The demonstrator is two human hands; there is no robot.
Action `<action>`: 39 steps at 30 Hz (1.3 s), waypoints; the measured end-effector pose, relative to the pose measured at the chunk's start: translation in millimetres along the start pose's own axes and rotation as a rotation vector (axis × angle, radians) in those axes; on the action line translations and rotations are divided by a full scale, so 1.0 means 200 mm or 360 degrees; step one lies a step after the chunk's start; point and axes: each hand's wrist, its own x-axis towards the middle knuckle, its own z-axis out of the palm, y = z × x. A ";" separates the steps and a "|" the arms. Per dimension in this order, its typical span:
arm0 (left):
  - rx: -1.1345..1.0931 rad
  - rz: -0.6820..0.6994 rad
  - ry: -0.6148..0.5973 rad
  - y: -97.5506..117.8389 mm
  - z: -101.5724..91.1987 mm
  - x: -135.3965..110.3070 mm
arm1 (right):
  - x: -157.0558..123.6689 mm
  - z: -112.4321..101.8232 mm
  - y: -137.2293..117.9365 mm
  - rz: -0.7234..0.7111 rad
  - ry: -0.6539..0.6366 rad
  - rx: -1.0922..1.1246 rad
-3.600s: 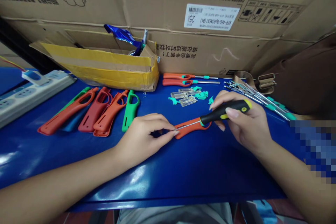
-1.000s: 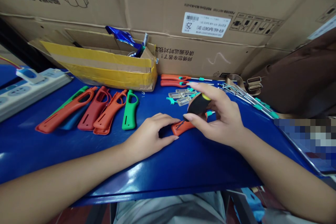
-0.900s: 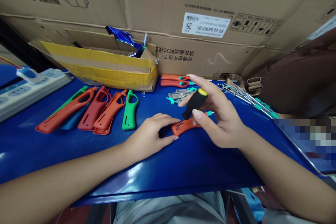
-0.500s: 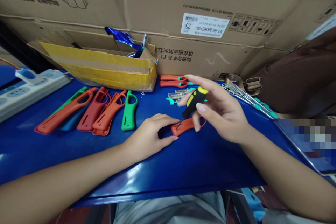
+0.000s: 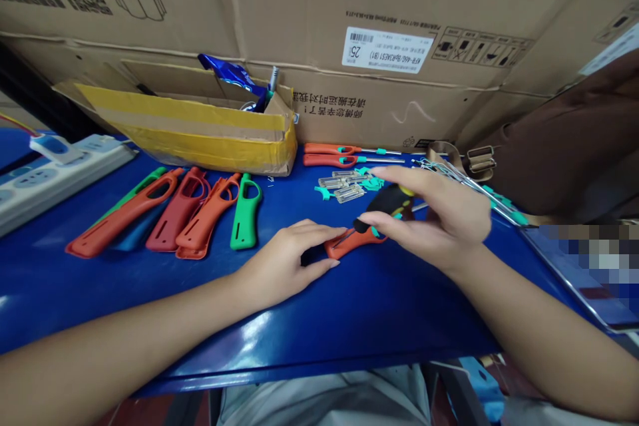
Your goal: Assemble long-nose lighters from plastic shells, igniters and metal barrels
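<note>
My left hand (image 5: 282,256) rests on the blue table, its thumb and fingers closed round the butt end of an orange gas lighter (image 5: 344,245) with a teal trigger. My right hand (image 5: 444,213) grips a black and yellow screwdriver (image 5: 387,205). The shaft slants down to the left, low over the lighter's handle, and its tip is at the end between my left fingers. My right hand hides the lighter's far end. Behind it lie clear plastic fuel tanks (image 5: 349,194) and small teal parts (image 5: 369,182).
Two finished-looking orange lighters (image 5: 332,160) lie at the back. Lighter shells in orange, red, blue and green (image 5: 244,219) lie at left, before a yellow-taped carton (image 5: 224,146). A power strip (image 5: 64,173) is far left. Metal rods (image 5: 479,190) lie at right, near a brown strap bag (image 5: 549,140).
My right hand has lowered and turned, tipping the screwdriver from steep to nearly flat, its handle now further right. My left hand and the lighter stay in place.
</note>
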 end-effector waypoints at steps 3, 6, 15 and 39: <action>0.0014 -0.0003 0.0008 0.00 0.00 0.00 | 0.00 -0.02 0.02 -0.0098 -0.0151 -0.0014; 0.0017 -0.0007 0.0013 0.00 0.00 0.00 | 0.01 -0.01 0.02 0.0122 -0.0233 0.0246; 0.0003 -0.0026 0.0003 0.00 0.00 0.00 | -0.01 0.03 0.01 0.0236 -0.0233 0.0408; -0.0013 -0.0043 0.0013 0.01 0.00 0.01 | 0.00 0.03 0.00 0.0358 -0.0247 0.0461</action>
